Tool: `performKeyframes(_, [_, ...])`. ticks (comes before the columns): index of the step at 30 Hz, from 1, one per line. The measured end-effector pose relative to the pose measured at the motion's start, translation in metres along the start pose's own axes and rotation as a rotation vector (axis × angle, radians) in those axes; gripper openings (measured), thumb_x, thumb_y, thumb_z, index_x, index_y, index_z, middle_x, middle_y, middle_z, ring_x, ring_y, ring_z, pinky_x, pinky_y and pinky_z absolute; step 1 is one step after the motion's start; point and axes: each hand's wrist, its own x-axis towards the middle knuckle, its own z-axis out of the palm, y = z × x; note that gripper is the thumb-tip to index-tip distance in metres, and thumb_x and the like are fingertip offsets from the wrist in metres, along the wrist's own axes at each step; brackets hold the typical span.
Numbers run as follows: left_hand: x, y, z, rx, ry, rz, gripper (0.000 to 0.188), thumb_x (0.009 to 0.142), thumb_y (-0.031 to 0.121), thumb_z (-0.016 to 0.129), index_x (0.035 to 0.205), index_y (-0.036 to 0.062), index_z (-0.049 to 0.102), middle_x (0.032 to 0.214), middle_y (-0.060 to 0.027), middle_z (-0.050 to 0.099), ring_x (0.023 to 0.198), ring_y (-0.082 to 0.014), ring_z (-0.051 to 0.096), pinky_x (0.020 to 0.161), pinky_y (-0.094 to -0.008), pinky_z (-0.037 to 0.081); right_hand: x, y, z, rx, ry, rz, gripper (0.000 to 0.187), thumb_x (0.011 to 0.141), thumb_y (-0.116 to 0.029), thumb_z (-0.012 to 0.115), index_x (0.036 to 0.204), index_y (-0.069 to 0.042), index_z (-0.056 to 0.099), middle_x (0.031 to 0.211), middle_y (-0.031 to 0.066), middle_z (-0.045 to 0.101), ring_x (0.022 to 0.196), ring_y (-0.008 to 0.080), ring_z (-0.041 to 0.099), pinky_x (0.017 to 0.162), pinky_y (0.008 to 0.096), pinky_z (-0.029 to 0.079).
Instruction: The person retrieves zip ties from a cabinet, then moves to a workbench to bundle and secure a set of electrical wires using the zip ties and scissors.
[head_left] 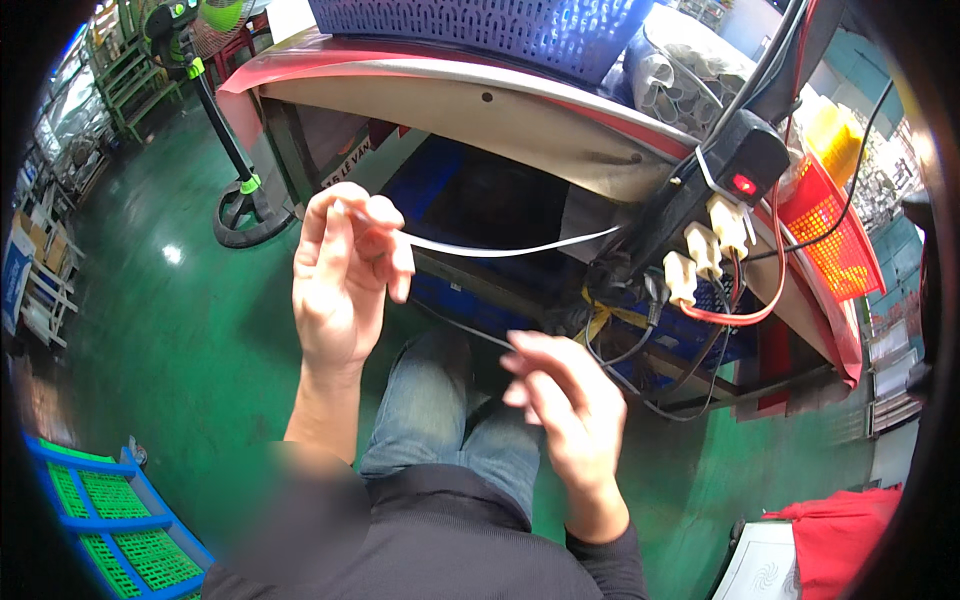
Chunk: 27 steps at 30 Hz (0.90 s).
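A thin white plastic strip [490, 250] is pinched between the thumb and fingers of my left hand [345, 270], which is raised in front of the table. From there the strip sags and runs right, to a dark post beside a black power strip [745, 155] with a lit red switch. Lower down, my right hand [575, 405] has its fingers curled toward the thumb, slightly blurred. A thin pale strand [465, 325] reaches its fingertips; whether they grip it is hard to make out. Cream plugs [705, 250] sit in the power strip above this hand.
A blue perforated basket [480, 40] stands on the table [480, 85]. Cables and yellow ties [605, 315] hang below the power strip, with a red basket [830, 235] to the right. A fan's round base [250, 215] rests on the green floor at left; a blue rack [110, 520] is lower left.
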Motion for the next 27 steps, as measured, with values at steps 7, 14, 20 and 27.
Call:
performKeyframes(7, [-0.046, 0.045, -0.050, 0.202, -0.211, -0.094, 0.020, 0.095, 0.019, 0.046, 0.090, 0.0002, 0.050, 0.080, -0.0143, 0.054, 0.065, -0.0218, 0.057, 0.045, -0.0282, 0.049, 0.065, 0.032, 0.040, 0.940, -0.070, 0.297, 0.027, 0.096, -0.027, 0.043, 0.101, -0.004, 0.055, 0.072, 0.0025, 0.054, 0.049, 0.0093, 0.044, 0.040, 0.0198, 0.032])
performKeyframes(14, [-0.053, 0.080, -0.121, -0.060, 0.096, 0.095, 0.025, 0.093, 0.028, 0.051, 0.100, 0.0031, 0.050, 0.085, -0.0045, 0.045, 0.073, -0.0121, 0.043, 0.053, -0.0215, 0.046, 0.073, 0.068, 0.035, 0.785, 0.181, 0.332, 0.026, 0.093, -0.021, 0.051, 0.106, 0.001, 0.056, 0.084, 0.0042, 0.058, 0.063, 0.0089, 0.054, 0.043, 0.0183, 0.040])
performKeyframes(20, [-0.031, 0.073, -0.119, 0.434, 0.117, 0.114, 0.040, 0.089, 0.028, 0.059, 0.117, -0.0005, 0.054, 0.092, -0.0017, 0.053, 0.075, -0.0097, 0.045, 0.060, -0.0221, 0.042, 0.072, 0.077, 0.037, 0.268, 0.248, 0.180, 0.019, 0.090, -0.016, 0.057, 0.101, -0.002, 0.064, 0.082, 0.0041, 0.061, 0.066, 0.0062, 0.056, 0.045, 0.0169, 0.041])
performKeyframes(27, [-0.005, -0.013, -0.049, 1.280, -0.463, 0.010, 0.017, 0.084, 0.012, 0.062, 0.099, 0.0049, 0.066, 0.099, -0.0094, 0.065, 0.102, -0.0246, 0.058, 0.087, -0.0384, 0.047, 0.069, 0.051, 0.041, 0.028, 0.189, 0.088, 0.014, 0.086, -0.008, 0.061, 0.097, -0.005, 0.068, 0.082, 0.0014, 0.061, 0.064, 0.0049, 0.054, 0.046, 0.0172, 0.038])
